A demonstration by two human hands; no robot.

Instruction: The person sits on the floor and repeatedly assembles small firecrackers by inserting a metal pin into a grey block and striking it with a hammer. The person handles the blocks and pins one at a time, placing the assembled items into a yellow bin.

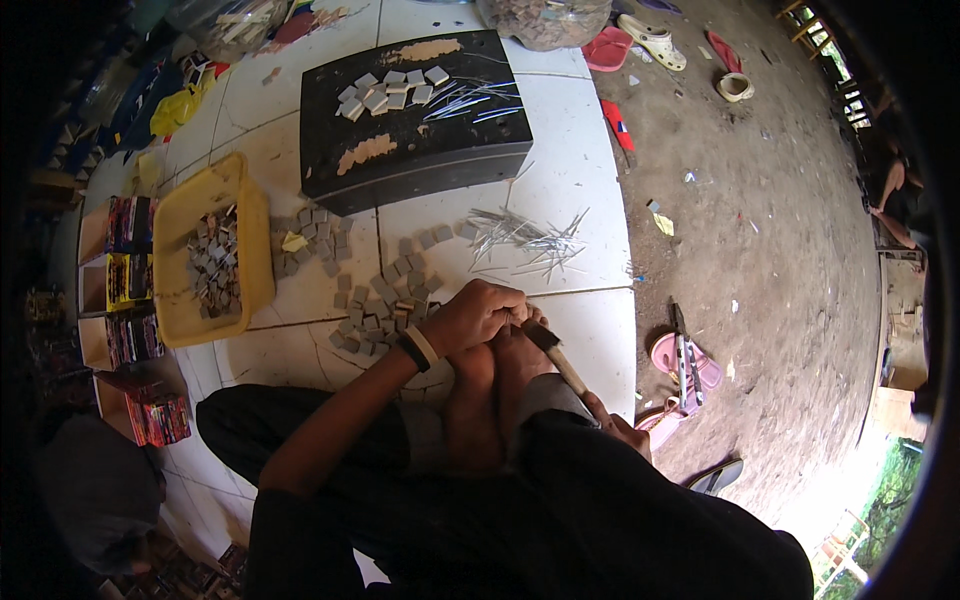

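My right hand (622, 432) is closed around the wooden handle of a hammer (570, 376). Its dark head is beside my left hand (480, 315), above my bare feet. The left fingers are pinched together near the toes; whatever is between them is too small to make out. A band is on my left wrist. Small grey square blocks (380, 305) lie scattered on the white tiled surface just beyond and left of that hand. Past them to the right lies a loose pile of thin metal rods (530, 238).
A black box (415, 155) bears more square blocks (395, 92) and thin rods (478, 100). At left stand a yellow basin (257, 250) of blocks and trays of colourful small packs (132, 335). The surface's right edge drops to an earthen floor (740, 240) with sandals (690, 362).
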